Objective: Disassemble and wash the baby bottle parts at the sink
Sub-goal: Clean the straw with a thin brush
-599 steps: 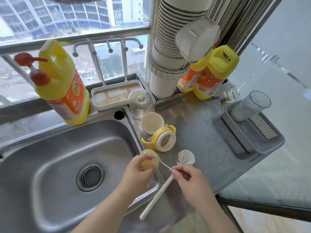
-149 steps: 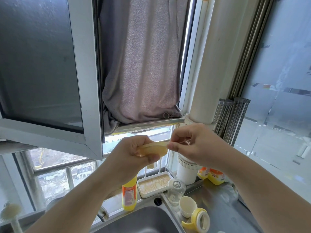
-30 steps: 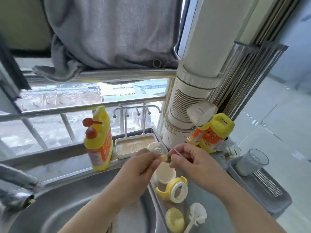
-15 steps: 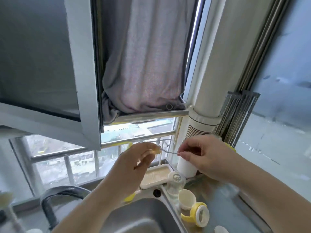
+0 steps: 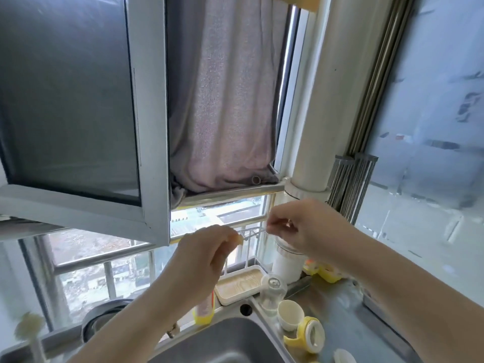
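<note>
While both hands are raised before the window, a small yellow part point(image 5: 238, 240) is pinched in the left hand point(image 5: 201, 260); a thin brush point(image 5: 255, 233) is pinched by the right hand point(image 5: 301, 229), its tip at the part

Both bare forearms are raised from the lower edge of the view, wrists lifted. The left hand point(image 5: 199, 258) is held with its back toward the camera, fingers point(image 5: 230, 238) curled and pinched together at the tips. The right hand point(image 5: 303, 226) is held slightly higher, just apart, its thumb and forefinger pressed together.
</note>
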The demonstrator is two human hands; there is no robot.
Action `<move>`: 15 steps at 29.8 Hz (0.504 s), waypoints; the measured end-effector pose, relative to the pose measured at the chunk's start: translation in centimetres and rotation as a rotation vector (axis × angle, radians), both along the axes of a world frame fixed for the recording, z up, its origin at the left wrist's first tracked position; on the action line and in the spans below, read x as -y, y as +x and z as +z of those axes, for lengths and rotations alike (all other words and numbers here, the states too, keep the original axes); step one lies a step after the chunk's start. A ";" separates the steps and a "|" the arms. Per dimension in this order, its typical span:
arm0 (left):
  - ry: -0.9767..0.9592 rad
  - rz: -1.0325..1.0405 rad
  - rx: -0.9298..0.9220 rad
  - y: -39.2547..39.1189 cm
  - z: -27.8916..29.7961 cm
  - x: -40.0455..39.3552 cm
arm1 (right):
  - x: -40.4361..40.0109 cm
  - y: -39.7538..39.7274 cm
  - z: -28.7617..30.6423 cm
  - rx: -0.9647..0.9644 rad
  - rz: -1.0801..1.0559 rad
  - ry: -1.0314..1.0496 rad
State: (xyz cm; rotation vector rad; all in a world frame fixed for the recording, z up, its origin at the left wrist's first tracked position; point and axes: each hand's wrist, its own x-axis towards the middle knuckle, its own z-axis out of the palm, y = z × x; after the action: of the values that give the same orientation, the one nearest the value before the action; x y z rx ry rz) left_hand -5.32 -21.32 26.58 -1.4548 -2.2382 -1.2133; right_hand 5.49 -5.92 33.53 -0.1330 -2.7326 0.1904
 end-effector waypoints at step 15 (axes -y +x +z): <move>-0.148 0.045 -0.020 1.5 1.6 -3.6 | -3.5 1.7 -0.5 -0.093 0.023 -0.093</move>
State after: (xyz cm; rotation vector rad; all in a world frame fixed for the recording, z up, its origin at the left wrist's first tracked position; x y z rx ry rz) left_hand -3.81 -17.67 28.21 -1.4516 -2.3782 -1.0347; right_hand 7.22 -2.47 33.07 -0.1154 -2.6339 0.3220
